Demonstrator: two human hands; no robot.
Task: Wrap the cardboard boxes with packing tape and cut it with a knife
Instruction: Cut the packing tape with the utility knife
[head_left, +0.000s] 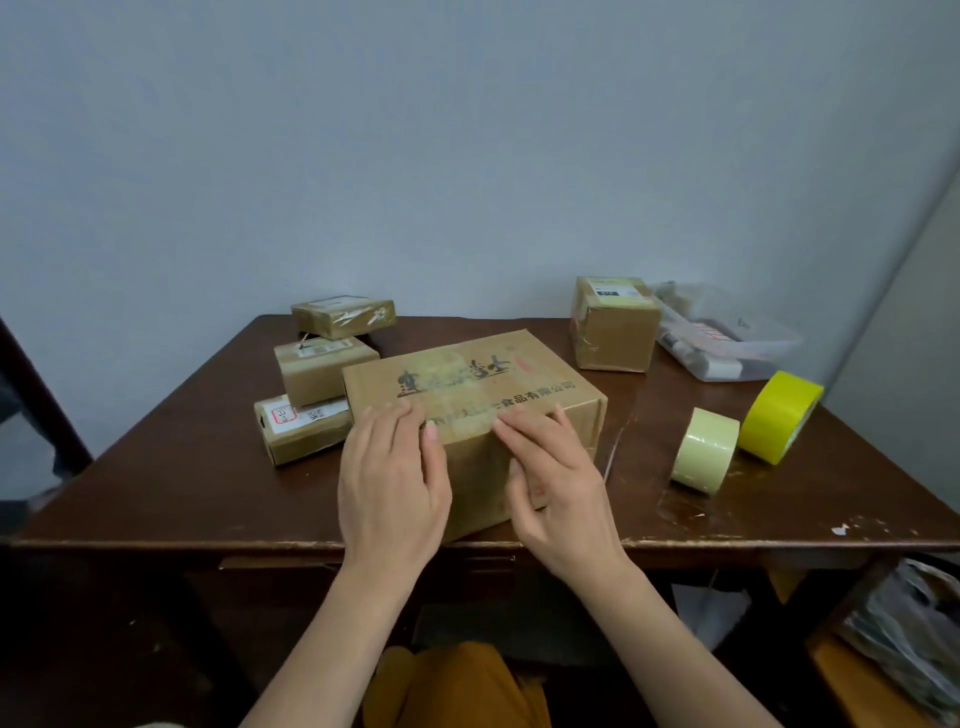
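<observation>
Your left hand (392, 480) and right hand (558, 486) released, fingers flat on large cardboard box (470, 402), pale tape roll (705, 449) at 3 o'clock, brown table (182, 467) beneath.

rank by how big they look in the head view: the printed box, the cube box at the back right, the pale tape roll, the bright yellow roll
1. Printed box, clearly largest, under both hands.
2. Cube box, though it sits farther back.
3. and 4. Pale roll and bright yellow roll: they look much alike, so no firm order.

head view | from above the near table edge (727, 543) | faces forward-down | close | single view
</observation>
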